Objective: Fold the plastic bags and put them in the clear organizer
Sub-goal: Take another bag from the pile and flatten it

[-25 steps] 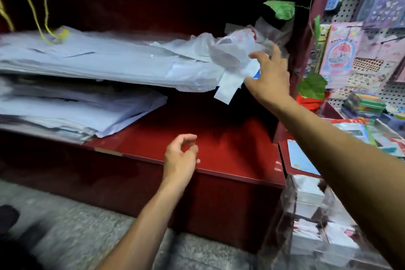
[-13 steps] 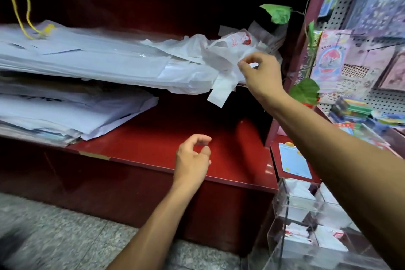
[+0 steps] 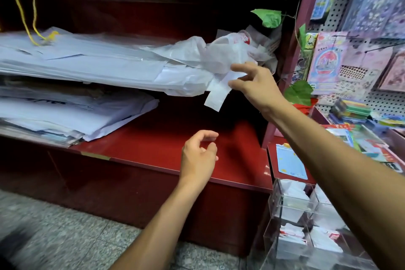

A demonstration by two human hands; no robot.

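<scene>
Right hand (image 3: pixel 254 85) pinching plastic bag (image 3: pixel 221 66) handle

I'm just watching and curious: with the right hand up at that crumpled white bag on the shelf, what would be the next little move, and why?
Probably draw the plastic bag out toward the body. The right hand already pinches its dangling handle strip, but the bag lies crumpled on the paper stack. The left hand hangs empty over the lower red shelf, which looks like space for folding.
</scene>
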